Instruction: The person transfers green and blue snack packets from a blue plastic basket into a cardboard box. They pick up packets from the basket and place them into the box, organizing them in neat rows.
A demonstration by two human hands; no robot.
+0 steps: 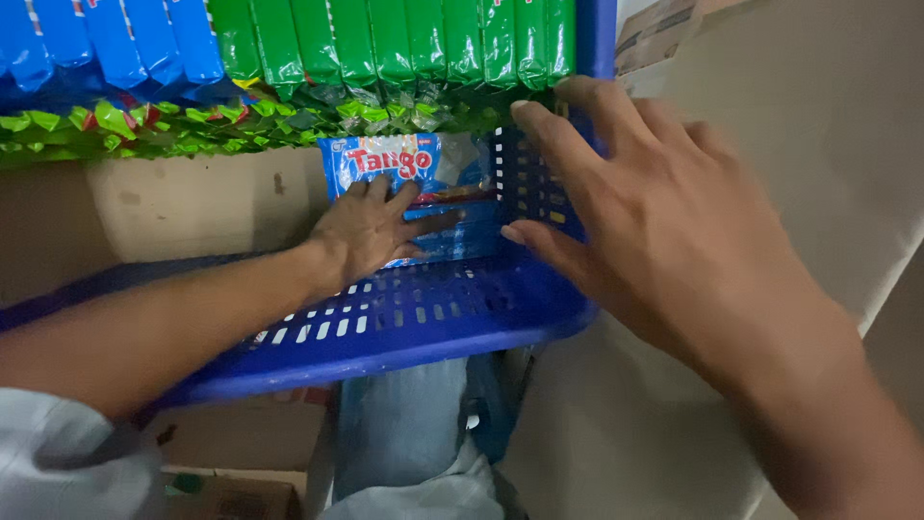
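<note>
Your left hand [371, 229] is flat and spread, palm down, pressing on a stack of blue snack packs [423, 183] inside the blue perforated basket [404, 323]. It's not gripping anything, just pinning the top pack against the ones under it. The stack sits toward the back of the basket, right where its slotted side wall [534, 188] comes in.

Your right hand [654, 221] is open too, fingers splayed and hooked over the top edge of that side wall, thumb low on the outer face. It's a bit blurred, so I can't tell how firmly it's on there, but nothing is in it.

If you're squaring those packs up, I'd say keep the left palm flat like that and push them toward the corner, with the right hand bracing the wall so the basket doesn't skate. Flat pressure beats fingertips here, since foil wrappers slide.

Room-wise: there's bare slotted floor in the basket on the near side of your left wrist, so plenty of space to pull back. Above, rows of green packs [385, 43] and blue packs [115, 43] hang close over the stack, so lifting up looks tight. To the right it's plain cardboard [770, 106], close against the basket.
</note>
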